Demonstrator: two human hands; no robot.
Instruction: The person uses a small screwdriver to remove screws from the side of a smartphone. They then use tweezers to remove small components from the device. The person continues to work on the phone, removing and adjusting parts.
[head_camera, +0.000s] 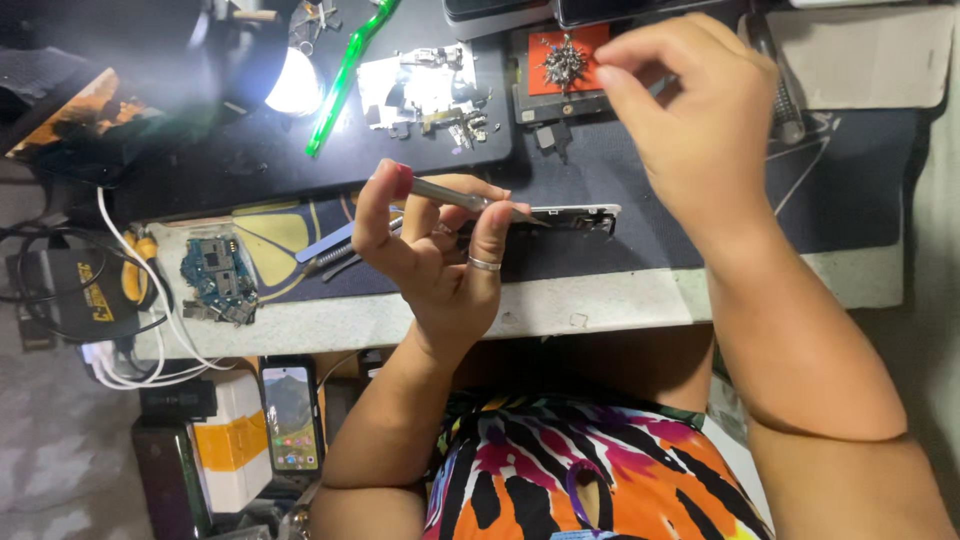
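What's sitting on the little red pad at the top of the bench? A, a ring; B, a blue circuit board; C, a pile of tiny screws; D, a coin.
C: the red pad carries a spiky cluster of tiny screws, just left of the raised right hand.

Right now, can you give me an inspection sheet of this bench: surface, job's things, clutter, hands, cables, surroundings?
Surface: dark work mat on a pale bench edge.
Job's things: slim metal tool with red end and a thin phone part.
Clutter: blue circuit board, small metal parts under a lamp, green plastic strip, red pad with screws, tweezers.
Hands: left hand grips the tool and part; right hand raised above the mat, fingertips pinched, anything held too small to tell.
Cables: white cables at the bench's left end.
Surroundings: lit phone below the bench; yellow-and-white box beside it.
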